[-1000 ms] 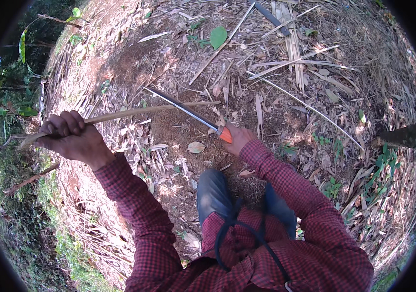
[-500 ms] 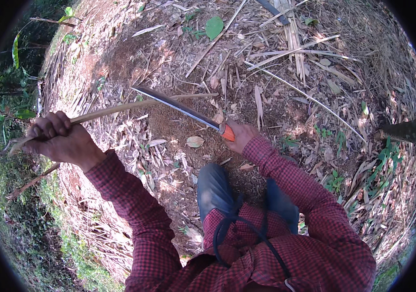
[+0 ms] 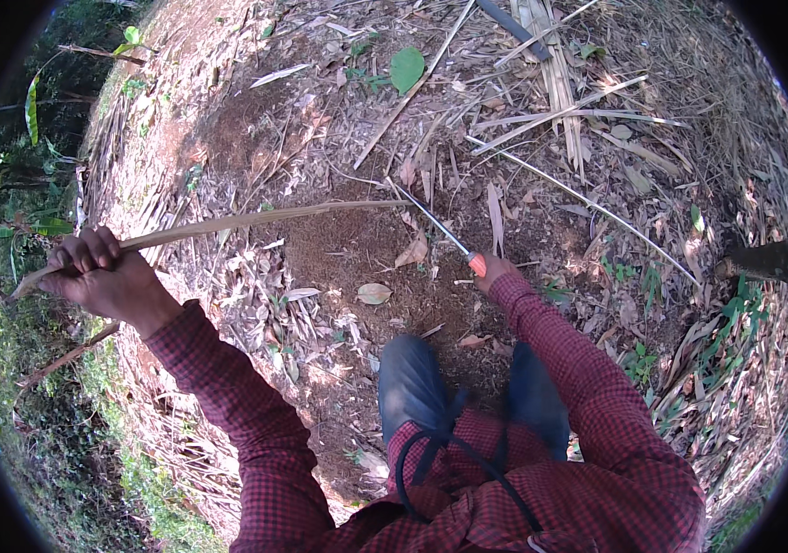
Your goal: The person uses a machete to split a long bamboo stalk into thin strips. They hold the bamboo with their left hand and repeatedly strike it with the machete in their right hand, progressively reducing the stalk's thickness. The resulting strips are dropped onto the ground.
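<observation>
- Head view: the left hand (image 3: 103,279) was clamped around a curved tan wooden strip (image 3: 255,219), near its left end.
- A dry leaf (image 3: 373,293) lay below the strip.
- An orange-handled knife (image 3: 440,226) had its blade at the strip's right end; contact was unclear.
- The right hand (image 3: 497,272), right of the strip, was closed around the knife's handle.

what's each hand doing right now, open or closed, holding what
Left hand: closed around a long, curved wooden strip, near one end.
Right hand: closed on the orange handle of a long blade.
</observation>
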{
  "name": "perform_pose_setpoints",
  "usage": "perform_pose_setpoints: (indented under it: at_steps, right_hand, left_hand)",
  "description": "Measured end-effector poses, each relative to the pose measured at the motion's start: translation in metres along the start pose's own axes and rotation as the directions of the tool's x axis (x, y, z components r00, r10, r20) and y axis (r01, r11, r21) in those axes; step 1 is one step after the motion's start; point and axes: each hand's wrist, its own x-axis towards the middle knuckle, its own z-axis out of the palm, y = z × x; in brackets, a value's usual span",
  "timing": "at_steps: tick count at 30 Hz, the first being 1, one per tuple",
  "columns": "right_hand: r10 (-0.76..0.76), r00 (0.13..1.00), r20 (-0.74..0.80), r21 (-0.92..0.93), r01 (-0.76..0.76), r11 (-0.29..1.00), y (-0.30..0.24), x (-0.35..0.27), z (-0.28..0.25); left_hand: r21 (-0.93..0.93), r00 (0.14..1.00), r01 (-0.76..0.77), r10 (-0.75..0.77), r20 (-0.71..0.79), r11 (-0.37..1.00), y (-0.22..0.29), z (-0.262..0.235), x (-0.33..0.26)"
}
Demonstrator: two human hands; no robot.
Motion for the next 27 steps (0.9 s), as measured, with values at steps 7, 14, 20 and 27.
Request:
perform_pose_setpoints:
  at_steps: [7, 14, 20, 27]
  right_hand:
    - [-0.003, 1.000, -0.007, 0.085, 0.004, 0.996, 0.008, 0.008, -0.005]
    - [-0.013, 1.000, -0.008, 0.080, 0.014, 0.997, 0.003, 0.011, -0.006]
    - [0.039, 0.999, -0.002, 0.068, -0.039, 0.997, -0.001, 0.005, -0.006]
    - [0.037, 0.999, -0.034, 0.085, -0.034, 0.996, 0.012, 0.009, -0.001]
  left_hand:
    - [-0.230, 0.940, 0.208, -0.130, 0.315, 0.951, -0.032, -0.028, 0.050]
    - [0.264, 0.771, 0.629, -0.543, -0.333, 0.731, -0.212, -0.043, -0.196]
    - [0.108, 0.691, 0.637, -0.504, -0.517, 0.763, -0.236, 0.023, -0.217]
    - [-0.053, 0.790, 0.435, -0.409, -0.456, 0.899, -0.179, 0.030, -0.107]
